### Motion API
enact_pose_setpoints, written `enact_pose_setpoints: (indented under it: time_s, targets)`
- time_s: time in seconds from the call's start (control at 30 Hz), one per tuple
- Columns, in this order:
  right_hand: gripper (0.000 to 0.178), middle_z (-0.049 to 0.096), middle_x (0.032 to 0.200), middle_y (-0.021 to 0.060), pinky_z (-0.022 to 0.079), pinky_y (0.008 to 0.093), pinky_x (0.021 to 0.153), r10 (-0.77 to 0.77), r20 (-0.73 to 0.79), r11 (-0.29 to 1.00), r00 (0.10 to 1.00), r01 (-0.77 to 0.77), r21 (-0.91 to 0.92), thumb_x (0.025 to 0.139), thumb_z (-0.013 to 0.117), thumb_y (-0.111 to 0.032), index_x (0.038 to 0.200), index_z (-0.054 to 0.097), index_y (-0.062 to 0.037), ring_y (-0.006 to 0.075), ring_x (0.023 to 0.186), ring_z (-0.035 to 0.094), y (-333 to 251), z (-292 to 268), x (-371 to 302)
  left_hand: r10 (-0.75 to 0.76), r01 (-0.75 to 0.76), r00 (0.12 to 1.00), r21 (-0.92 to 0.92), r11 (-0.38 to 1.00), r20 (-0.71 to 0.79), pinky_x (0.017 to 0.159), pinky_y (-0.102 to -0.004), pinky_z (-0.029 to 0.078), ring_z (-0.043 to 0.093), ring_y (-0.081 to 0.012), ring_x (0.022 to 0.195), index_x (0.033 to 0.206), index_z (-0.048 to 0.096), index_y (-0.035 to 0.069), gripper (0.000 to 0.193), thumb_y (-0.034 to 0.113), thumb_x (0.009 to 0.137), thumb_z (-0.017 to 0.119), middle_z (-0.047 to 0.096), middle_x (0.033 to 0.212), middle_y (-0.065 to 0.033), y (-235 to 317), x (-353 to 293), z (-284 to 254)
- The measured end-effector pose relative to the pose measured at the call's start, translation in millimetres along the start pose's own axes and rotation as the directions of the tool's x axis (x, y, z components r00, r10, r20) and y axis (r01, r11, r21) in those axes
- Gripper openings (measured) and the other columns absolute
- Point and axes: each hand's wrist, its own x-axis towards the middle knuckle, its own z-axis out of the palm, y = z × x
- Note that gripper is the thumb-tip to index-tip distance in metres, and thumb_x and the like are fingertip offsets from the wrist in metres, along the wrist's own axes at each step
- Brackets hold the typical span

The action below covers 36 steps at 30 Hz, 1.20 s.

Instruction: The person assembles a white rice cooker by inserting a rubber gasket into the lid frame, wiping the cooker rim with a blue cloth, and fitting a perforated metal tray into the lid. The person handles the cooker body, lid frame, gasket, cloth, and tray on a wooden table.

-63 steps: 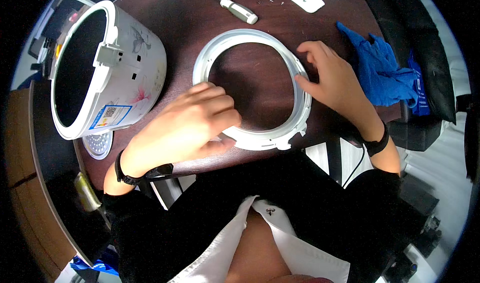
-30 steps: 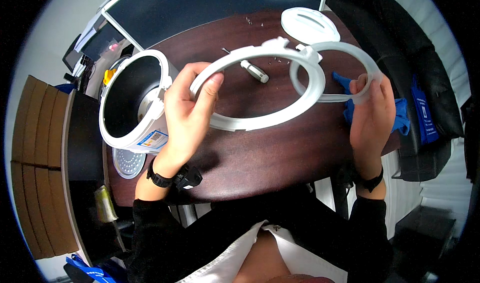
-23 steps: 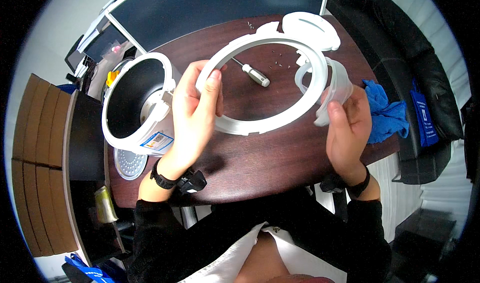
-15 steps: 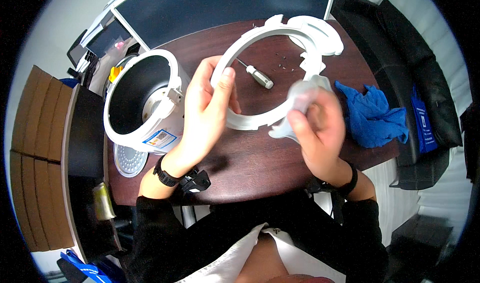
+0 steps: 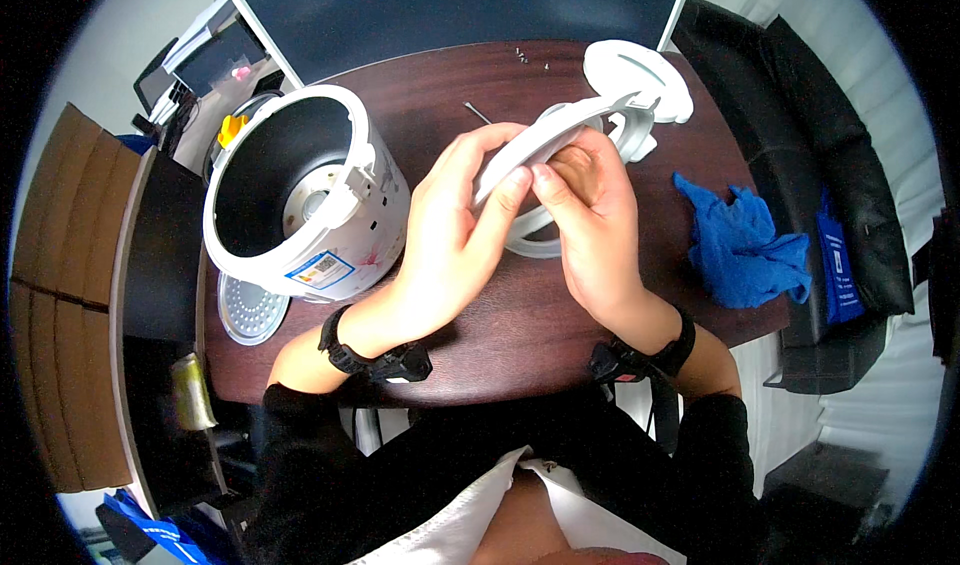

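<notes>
The right hand [image 5: 600, 225] moves in beside the left hand [image 5: 450, 235], and the white ring [image 5: 565, 123] tilts steeply. Left fingers pinch its near end above the table [image 5: 500, 365]; right fingers curl there, grip partly hidden. Its long axis slants away rightward, both hands equally near.

White plastic ring [image 5: 555, 131], steeply tilted, raised, in both hands [image 5: 455, 230]

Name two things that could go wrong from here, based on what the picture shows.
1. The left hand holds the white ring tilted above the table; if its grip slipped, the ring might fall.
2. Small screw-like pieces lie loose towards the table's far edge, so a knock could scatter them.
</notes>
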Motion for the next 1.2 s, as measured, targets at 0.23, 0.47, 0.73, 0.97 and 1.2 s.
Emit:
enact_pose_setpoints:
  time_s: [0.23, 0.47, 0.73, 0.97, 1.2]
  targets:
    - [0.034, 0.061, 0.12, 0.0098, 0.044, 0.0331, 0.1, 0.059, -0.051, 0.984, 0.997, -0.05, 0.169, 0.097, 0.058, -0.003, 0.128, 0.047, -0.0009, 0.0168, 0.115, 0.057, -4.8, 1.3, 0.8, 0.132, -0.151, 0.986, 0.221, 0.964, 0.099, 0.086, -0.0369, 0.049, 0.057, -0.0283, 0.102, 0.132, 0.051, -0.003, 0.043, 0.014, 0.094, 0.062, 0.049, 0.114, -0.0174, 0.1, -2.9, -3.9]
    - [0.032, 0.058, 0.121, 0.0086, 0.043, 0.039, 0.102, 0.207, -0.004, 0.917, 0.978, -0.193, 0.349, 0.098, 0.056, -0.006, 0.129, 0.048, -0.0027, 0.0198, 0.115, 0.056, -14.0, -12.7, 2.1, 0.05, -0.056, 0.988, 0.04, 0.998, 0.144, 0.079, -0.0355, 0.047, 0.056, -0.0249, 0.094, 0.124, 0.05, -0.001, 0.043, 0.026, 0.094, 0.065, 0.05, 0.106, -0.0153, -11.3, -3.3, -4.1]
    - [0.045, 0.055, 0.116, 0.0069, 0.037, 0.0426, 0.105, 0.238, 0.006, 0.907, 0.971, -0.224, 0.357, 0.097, 0.061, -0.036, 0.126, 0.048, -0.0035, 0.0223, 0.115, 0.052, -16.7, -25.3, -1.4, 0.239, -0.267, 0.963, 0.341, 0.901, 0.122, 0.08, -0.04, 0.046, 0.054, -0.0332, 0.091, 0.119, 0.053, -0.001, 0.046, 0.011, 0.08, 0.074, 0.05, 0.104, -0.0178, -12.7, -8.8, 6.1]
    - [0.037, 0.06, 0.098, 0.0094, 0.048, 0.032, 0.085, 0.371, -0.02, 0.919, 0.928, -0.364, 0.151, 0.091, 0.062, -0.029, 0.111, 0.053, -0.0003, 0.0181, 0.092, 0.061, -17.1, -48.4, 5.5, 0.154, -0.188, 0.957, 0.121, 0.975, 0.246, 0.079, -0.0388, 0.045, 0.053, -0.0312, 0.089, 0.124, 0.048, 0.001, 0.057, 0.017, 0.077, 0.077, 0.05, 0.102, -0.0161, -17.2, -12.7, 7.0]
    - [0.04, 0.061, 0.084, 0.0107, 0.048, 0.0278, 0.07, 0.352, 0.167, 0.934, 0.921, -0.358, 0.008, 0.089, 0.058, -0.038, 0.102, 0.057, -0.0005, 0.0151, 0.077, 0.06, -16.3, -69.2, 15.3, 0.003, 0.013, 0.921, -0.037, 0.999, 0.388, 0.069, -0.031, 0.046, 0.056, -0.0206, 0.077, 0.105, 0.059, 0.003, 0.04, 0.012, 0.074, 0.082, 0.054, 0.087, -0.0074, -27.0, -8.0, 3.9]
